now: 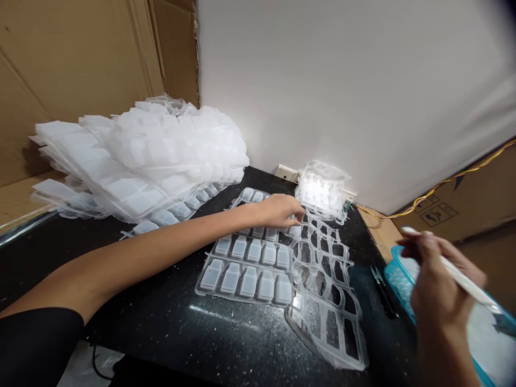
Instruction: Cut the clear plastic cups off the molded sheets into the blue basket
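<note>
Here's the thin, milky plastic sheet point(248, 282), rows of raised, bottle-like shapes, flat on my speckled, glossy black table point(161, 344); a wavy, see-through cut-out frame point(342, 330) lies alongside. My left hand point(284, 210) is over the sheet's far portion, fingers curled; whether they're pinching plastic, I can't tell. My right hand point(437, 290) has its fingers closed around a slim white tool point(467, 282).

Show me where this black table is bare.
The widest bare patch of black table lies nearest, between the left forearm and the cut-out sheeting. Crowded: back left, under the white pile; centre, under the moulded sheet.
</note>
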`<move>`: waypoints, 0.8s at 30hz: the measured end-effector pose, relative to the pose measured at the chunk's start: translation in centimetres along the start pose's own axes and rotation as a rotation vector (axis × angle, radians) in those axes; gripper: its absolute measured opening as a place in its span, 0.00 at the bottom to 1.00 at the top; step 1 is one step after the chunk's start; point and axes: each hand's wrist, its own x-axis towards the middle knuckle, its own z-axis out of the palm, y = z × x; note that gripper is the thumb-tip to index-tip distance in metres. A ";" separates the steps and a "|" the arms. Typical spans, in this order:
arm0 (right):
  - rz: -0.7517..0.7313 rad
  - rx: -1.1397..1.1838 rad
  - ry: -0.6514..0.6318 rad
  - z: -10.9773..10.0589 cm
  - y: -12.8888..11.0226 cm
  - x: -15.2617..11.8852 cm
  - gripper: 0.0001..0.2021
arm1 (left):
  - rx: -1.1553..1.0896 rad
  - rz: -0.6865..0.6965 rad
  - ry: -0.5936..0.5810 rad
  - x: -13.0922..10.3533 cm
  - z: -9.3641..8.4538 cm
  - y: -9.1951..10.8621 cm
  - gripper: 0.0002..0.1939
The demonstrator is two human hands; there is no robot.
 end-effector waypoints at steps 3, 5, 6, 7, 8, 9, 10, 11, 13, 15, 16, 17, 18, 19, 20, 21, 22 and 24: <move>0.241 0.263 -0.355 3.7 -1.5 -2.3 0.14 | 0.054 -0.113 0.095 0.0 -0.2 -0.3 0.06; 0.349 0.313 -0.510 5.5 -1.5 -3.5 0.16 | 0.085 -0.169 0.133 0.0 0.0 -0.2 0.08; 0.369 0.307 -0.563 6.1 -1.3 -3.9 0.17 | 0.097 -0.189 0.143 -0.1 0.1 -0.2 0.08; 0.378 0.294 -0.606 6.7 -1.0 -4.1 0.17 | 0.106 -0.204 0.148 -0.1 0.2 -0.1 0.06; 0.382 0.280 -0.643 7.1 -0.6 -4.3 0.19 | 0.110 -0.211 0.149 -0.2 0.3 -0.1 0.06; 0.385 0.270 -0.675 7.4 -0.2 -4.3 0.19 | 0.109 -0.208 0.142 -0.2 0.4 -0.1 0.12; 0.388 0.263 -0.696 7.7 0.2 -4.3 0.20 | 0.098 -0.183 0.127 -0.2 0.5 -0.1 0.17; 0.389 0.258 -0.709 7.9 0.6 -4.3 0.20 | 0.073 -0.134 0.103 -0.3 0.5 -0.1 0.20; 0.379 0.251 -0.726 8.3 1.3 -4.2 0.20 | 0.002 0.007 0.046 -0.3 0.5 -0.1 0.19; 0.365 0.246 -0.741 8.6 1.7 -4.2 0.18 | -0.047 0.147 -0.004 -0.3 0.5 -0.1 0.12; 0.358 0.244 -0.749 8.8 1.9 -4.2 0.18 | -0.051 0.192 -0.020 -0.2 0.5 -0.1 0.10; 0.352 0.242 -0.756 8.9 2.0 -4.2 0.18 | -0.042 0.214 -0.032 -0.2 0.5 -0.1 0.09; 0.347 0.239 -0.763 9.0 2.1 -4.2 0.18 | -0.030 0.225 -0.042 -0.2 0.5 0.0 0.08; 0.342 0.236 -0.768 9.1 2.2 -4.3 0.18 | -0.021 0.229 -0.052 -0.3 0.5 0.0 0.07; 0.337 0.233 -0.774 9.2 2.2 -4.3 0.18 | -0.015 0.227 -0.062 -0.3 0.5 0.0 0.08; 0.331 0.230 -0.781 9.2 2.3 -4.3 0.18 | -0.013 0.222 -0.071 -0.3 0.4 0.1 0.08; 0.325 0.226 -0.791 9.2 2.3 -4.3 0.18 | -0.012 0.218 -0.082 -0.3 0.4 0.1 0.08; 0.310 0.218 -0.816 9.2 2.2 -4.2 0.17 | 0.008 0.219 -0.105 -0.4 0.6 0.2 0.06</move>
